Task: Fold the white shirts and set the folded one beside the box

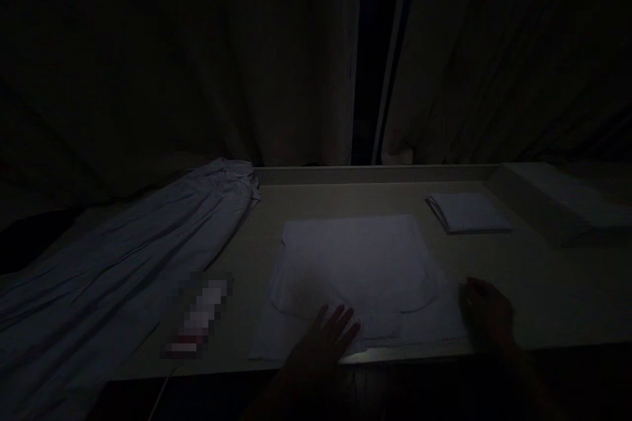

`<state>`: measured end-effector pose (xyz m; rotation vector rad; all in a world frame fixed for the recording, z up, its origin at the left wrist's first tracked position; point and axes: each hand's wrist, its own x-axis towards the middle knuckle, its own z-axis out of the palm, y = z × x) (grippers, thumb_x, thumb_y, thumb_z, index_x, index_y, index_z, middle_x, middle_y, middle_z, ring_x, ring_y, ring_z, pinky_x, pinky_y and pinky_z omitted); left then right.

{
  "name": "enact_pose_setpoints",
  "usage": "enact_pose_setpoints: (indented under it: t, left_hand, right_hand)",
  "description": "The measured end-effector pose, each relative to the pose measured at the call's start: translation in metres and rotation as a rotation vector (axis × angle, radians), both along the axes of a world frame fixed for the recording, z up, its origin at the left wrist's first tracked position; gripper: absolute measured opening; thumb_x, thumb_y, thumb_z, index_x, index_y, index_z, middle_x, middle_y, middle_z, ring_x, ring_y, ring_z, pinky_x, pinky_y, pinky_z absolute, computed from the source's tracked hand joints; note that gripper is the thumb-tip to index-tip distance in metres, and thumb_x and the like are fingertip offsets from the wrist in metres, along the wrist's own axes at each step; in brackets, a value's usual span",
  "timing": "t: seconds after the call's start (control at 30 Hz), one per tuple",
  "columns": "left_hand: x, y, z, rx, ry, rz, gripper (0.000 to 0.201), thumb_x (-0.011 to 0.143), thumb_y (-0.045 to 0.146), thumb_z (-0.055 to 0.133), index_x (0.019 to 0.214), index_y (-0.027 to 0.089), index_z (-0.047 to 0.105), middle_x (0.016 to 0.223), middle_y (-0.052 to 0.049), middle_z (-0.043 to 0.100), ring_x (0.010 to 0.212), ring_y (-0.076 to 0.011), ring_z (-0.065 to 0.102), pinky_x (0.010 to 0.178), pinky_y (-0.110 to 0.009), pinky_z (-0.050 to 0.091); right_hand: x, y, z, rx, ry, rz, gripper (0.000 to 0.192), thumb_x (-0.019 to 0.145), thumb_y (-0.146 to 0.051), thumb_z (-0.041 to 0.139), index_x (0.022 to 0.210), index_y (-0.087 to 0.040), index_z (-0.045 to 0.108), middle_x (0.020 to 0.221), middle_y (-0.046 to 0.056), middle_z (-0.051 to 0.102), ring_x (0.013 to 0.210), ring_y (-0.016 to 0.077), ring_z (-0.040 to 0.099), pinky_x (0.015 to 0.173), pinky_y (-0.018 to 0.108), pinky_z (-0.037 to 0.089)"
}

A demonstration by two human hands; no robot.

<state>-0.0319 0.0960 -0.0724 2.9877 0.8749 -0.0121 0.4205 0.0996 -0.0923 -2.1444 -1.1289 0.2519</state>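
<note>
In dim light, a pale folded cloth (355, 263) lies on the desk in front of me, its layers overlapping and its near edge close to the desk's front. My left hand (328, 335) rests on the near part of this cloth, palm down, fingers spread. Just beside the cloth's right edge is my right hand (488, 312), its fingers curled in. Darkness hides whether the curled fingers grip anything. A smaller folded cloth (469, 212) sits farther back on the right.
A large rumpled cloth (162, 230) covers the desk's left side. Near it lies a blurred-out white and red object (200, 316), with a cord (162, 395) below. A raised block (557, 200) stands at right. Curtains (286, 52) hang behind the desk (345, 175).
</note>
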Motion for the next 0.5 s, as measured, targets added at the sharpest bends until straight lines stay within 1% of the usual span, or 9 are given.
enact_pose_setpoints:
  t: [0.07,0.1,0.17,0.3,0.4,0.5]
  left_hand:
    - [0.000,-0.001,0.003,-0.002,-0.012,-0.004,0.076,0.091,0.037,0.050,0.154,0.023,0.009,0.160,-0.012,0.015,0.146,-0.0307,0.014,0.117,-0.057,0.010]
    - [0.001,-0.001,0.004,-0.001,-0.015,-0.003,0.076,0.092,0.035,0.050,0.154,0.023,0.009,0.160,-0.011,0.015,0.146,-0.0305,0.014,0.117,-0.057,0.010]
    - [0.001,-0.002,0.004,0.001,-0.014,0.005,0.077,0.091,0.032,0.050,0.154,0.023,0.007,0.160,-0.010,0.016,0.147,-0.0301,0.012,0.117,-0.058,0.009]
    - [0.001,-0.002,0.001,0.005,-0.014,0.020,0.079,0.090,0.032,0.051,0.154,0.023,0.006,0.160,-0.009,0.013,0.147,-0.0291,0.008,0.118,-0.056,0.009]
    - [0.000,-0.002,-0.002,0.011,-0.036,0.019,0.079,0.090,0.034,0.053,0.154,0.024,0.007,0.161,-0.008,0.012,0.148,-0.0288,0.007,0.118,-0.056,0.008]
    - [0.000,-0.003,-0.001,-0.003,-0.039,0.029,0.082,0.088,0.033,0.056,0.154,0.024,0.008,0.161,-0.008,0.011,0.148,-0.0288,0.006,0.118,-0.057,0.009]
  right_hand:
    - [-0.014,-0.023,-0.005,-0.031,-0.027,0.011,0.041,0.084,-0.052,0.047,0.101,-0.021,0.069,0.101,0.013,0.070,0.092,0.0307,0.066,0.080,0.043,0.052]
    - [-0.022,-0.029,-0.006,-0.041,-0.053,0.022,0.041,0.084,-0.052,0.047,0.099,-0.022,0.069,0.102,0.013,0.070,0.094,0.0304,0.066,0.083,0.042,0.051]
    - [-0.038,-0.031,-0.004,-0.052,-0.112,0.065,0.041,0.085,-0.051,0.044,0.099,-0.021,0.069,0.104,0.013,0.069,0.098,0.0298,0.064,0.087,0.041,0.049]
    - [-0.058,-0.016,0.007,-0.053,-0.160,0.098,0.042,0.089,-0.046,0.038,0.102,-0.021,0.068,0.105,0.012,0.069,0.098,0.0279,0.065,0.086,0.038,0.048]
    - [-0.062,-0.001,0.014,-0.122,-0.162,0.097,0.041,0.090,-0.042,0.037,0.105,-0.021,0.067,0.101,0.012,0.071,0.093,0.0278,0.066,0.079,0.037,0.048]
    - [-0.061,0.008,0.014,-0.178,-0.145,0.060,0.040,0.086,-0.035,0.039,0.114,-0.018,0.064,0.099,0.013,0.071,0.089,0.0277,0.067,0.074,0.035,0.048]
